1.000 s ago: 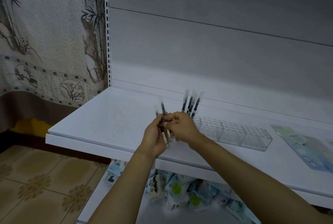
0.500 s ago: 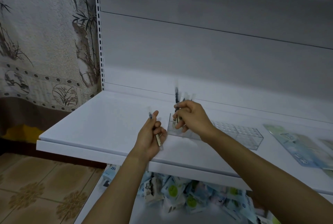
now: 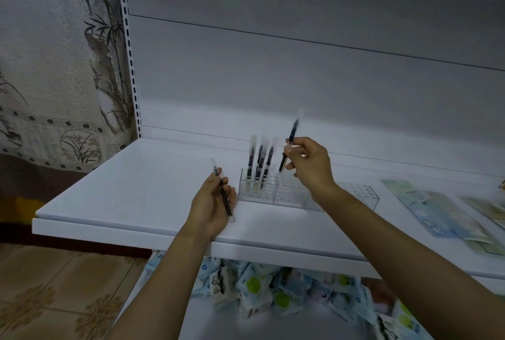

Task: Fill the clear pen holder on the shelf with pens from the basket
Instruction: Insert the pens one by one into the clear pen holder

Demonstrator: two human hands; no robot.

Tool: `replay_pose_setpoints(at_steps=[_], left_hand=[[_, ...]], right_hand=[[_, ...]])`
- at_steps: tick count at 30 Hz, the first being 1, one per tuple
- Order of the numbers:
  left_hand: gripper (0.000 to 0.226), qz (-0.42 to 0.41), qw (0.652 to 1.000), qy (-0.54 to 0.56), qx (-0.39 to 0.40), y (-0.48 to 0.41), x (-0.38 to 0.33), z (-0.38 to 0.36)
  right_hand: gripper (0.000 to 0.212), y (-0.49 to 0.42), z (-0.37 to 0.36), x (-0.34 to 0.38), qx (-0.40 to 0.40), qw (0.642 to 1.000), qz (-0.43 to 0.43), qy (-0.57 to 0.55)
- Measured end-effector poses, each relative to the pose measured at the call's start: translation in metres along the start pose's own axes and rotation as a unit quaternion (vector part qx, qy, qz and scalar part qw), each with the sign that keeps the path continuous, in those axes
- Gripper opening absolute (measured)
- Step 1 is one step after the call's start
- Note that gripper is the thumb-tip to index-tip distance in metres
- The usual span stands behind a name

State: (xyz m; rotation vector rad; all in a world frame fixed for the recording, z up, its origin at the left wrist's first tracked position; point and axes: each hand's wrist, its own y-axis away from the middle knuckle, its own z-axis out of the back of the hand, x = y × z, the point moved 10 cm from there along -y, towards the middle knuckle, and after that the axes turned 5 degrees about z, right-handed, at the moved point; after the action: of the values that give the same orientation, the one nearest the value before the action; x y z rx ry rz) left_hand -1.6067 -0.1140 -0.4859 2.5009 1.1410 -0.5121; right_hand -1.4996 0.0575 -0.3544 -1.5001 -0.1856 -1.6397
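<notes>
A right hand (image 3: 308, 167) pinches a pen (image 3: 291, 138), tilted toward 1 o'clock, above the clear pen holder (image 3: 360, 195) on the white shelf (image 3: 136, 189); standing pens (image 3: 258, 164) fill its 9 o'clock end. The left hand (image 3: 211, 207) grips a spare pen (image 3: 224, 199) (the basket is out of view). Insertion is in hand; next, the tip likely needs lining up with an empty cell.

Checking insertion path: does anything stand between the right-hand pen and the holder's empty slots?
Nothing visible. The right hand holds its pen above open slots of the clear pen holder; standing pens sit farther left.
</notes>
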Motion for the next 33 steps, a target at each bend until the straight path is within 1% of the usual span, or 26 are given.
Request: replay_pose_setpoints(at_steps=[3, 6, 10, 13, 17, 20, 24, 28, 33], left_hand=[[0.015, 0.003, 1.0, 0.008, 0.006, 0.001, 0.0, -0.001], [0.015, 0.007, 1.0, 0.011, 0.006, 0.001, 0.001, -0.001], [0.016, 0.004, 1.0, 0.006, 0.002, 0.001, 0.001, -0.002], [0.015, 0.0, 1.0, -0.001, -0.001, 0.001, 0.0, -0.002], [0.015, 0.004, 1.0, -0.003, 0.002, 0.001, 0.001, -0.003], [0.014, 0.003, 1.0, -0.007, 0.005, 0.001, 0.001, -0.003], [0.014, 0.003, 1.0, -0.01, 0.006, 0.001, 0.001, -0.004], [0.014, 0.002, 1.0, -0.012, 0.005, 0.002, 0.001, -0.005], [0.014, 0.003, 1.0, -0.013, 0.003, 0.002, 0.001, -0.005]], right_hand=[[0.007, -0.003, 0.008, -0.007, -0.045, 0.999, 0.002, 0.003], [0.004, -0.005, 0.007, -0.012, -0.053, 0.998, 0.009, 0.026], [0.005, -0.005, -0.001, -0.011, -0.047, 0.997, 0.033, 0.05], [0.007, -0.004, -0.009, -0.014, -0.033, 0.996, 0.032, 0.07], [0.015, -0.001, -0.018, -0.015, -0.018, 0.992, 0.033, 0.124], [0.015, 0.0, -0.019, -0.011, -0.02, 0.987, 0.039, 0.151], [0.02, 0.0, -0.023, -0.008, -0.004, 0.98, 0.03, 0.199], [0.02, 0.003, -0.031, -0.02, 0.023, 0.972, -0.002, 0.235], [0.018, 0.005, -0.036, -0.02, 0.028, 0.959, 0.012, 0.282]])
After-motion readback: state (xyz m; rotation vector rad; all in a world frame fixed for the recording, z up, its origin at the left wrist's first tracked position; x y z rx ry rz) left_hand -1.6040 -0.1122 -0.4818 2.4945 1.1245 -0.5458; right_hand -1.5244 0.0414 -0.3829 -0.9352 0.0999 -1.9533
